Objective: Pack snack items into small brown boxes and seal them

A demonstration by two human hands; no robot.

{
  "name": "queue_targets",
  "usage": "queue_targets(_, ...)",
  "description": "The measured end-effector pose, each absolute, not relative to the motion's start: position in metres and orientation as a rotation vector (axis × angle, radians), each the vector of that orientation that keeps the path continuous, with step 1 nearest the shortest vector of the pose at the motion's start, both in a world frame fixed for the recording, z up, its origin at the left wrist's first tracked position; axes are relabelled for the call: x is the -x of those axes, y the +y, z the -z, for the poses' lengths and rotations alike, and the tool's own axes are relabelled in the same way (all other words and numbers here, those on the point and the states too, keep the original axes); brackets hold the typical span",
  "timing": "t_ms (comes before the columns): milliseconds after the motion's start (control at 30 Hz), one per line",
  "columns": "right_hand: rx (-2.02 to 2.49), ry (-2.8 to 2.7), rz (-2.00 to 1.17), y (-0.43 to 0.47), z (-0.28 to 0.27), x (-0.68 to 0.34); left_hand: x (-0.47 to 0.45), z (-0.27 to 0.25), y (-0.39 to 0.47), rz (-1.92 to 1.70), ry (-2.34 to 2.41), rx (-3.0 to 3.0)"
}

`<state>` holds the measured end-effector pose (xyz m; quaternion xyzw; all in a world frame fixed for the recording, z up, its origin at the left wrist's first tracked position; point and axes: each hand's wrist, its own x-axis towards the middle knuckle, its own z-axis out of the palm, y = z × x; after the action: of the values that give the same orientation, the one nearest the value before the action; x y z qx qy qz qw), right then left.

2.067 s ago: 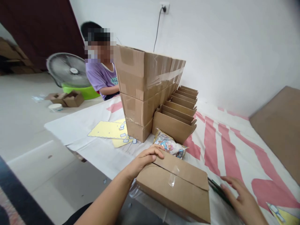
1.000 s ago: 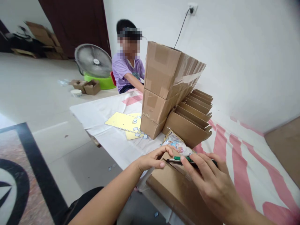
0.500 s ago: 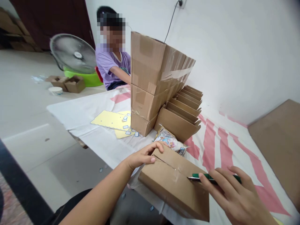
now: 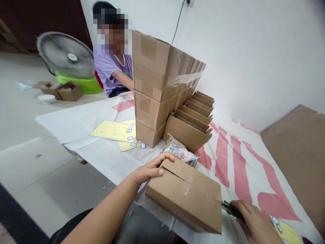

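Observation:
A closed cardboard box (image 4: 182,201) lies tilted at the table's near edge, with a slit along its top seam near the left end and a strip of clear tape at the middle. My left hand (image 4: 149,170) grips that left end, thumb on top and fingers curled over the far corner. In my right hand (image 4: 255,222) is a green utility knife (image 4: 233,210), its tip at the right end of the box, by the seam. Just behind the box lies a printed plastic packet (image 4: 179,149).
Taped cartons (image 4: 149,71) stand stacked beyond the packet, beside a row of open boxes (image 4: 189,130). Yellow cards (image 4: 111,131) lie on the cloth-covered table (image 4: 83,125). A person in a purple shirt (image 4: 108,67) sits behind the stack, near a fan (image 4: 66,56). A large cardboard sheet (image 4: 297,142) stands right.
My right hand has drawn the knife from the box top rightward to its right end. My left hand keeps its hold. The whole view has shifted slightly.

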<state>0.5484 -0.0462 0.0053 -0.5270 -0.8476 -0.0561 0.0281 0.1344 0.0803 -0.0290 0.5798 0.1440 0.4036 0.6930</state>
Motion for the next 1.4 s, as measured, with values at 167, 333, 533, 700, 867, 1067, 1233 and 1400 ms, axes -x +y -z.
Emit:
queue_targets(167,1.734,-2.680,-0.101,-0.043,0.028,-0.555,-0.134,0.027,0.078,-0.881,0.334,-1.268)
queue_targets(333,1.586,-2.427,0.172,-0.011,-0.014,-0.538,-0.138,0.026,0.076,-0.853,0.339,-1.267)
queue_targets(533,1.141,-2.487,-0.051,0.012,-0.083,-0.454,-0.144,0.024,0.074,-0.853,0.373,-1.332)
queue_targets(700,0.941,-2.751,-0.265,0.028,-0.089,-0.404,-0.144,0.024,0.075,-0.860,0.367,-1.381)
queue_targets(867,0.731,-2.695,-0.112,0.034,-0.076,-0.391,-0.143,0.023,0.075,-0.873,0.367,-1.454)
queue_targets(1067,1.000,-2.397,-0.219,0.031,-0.072,-0.405,-0.144,0.025,0.074,-0.848,0.358,-1.361)
queue_targets(1233,1.181,-2.294,-0.408,0.022,-0.090,-0.412,-0.146,0.019,0.074,-0.866,0.390,-1.386)
queue_targets(1400,1.075,-2.560,-0.478,0.003,-0.092,-0.392,-0.148,0.017,0.071,-0.862,0.408,-1.303)
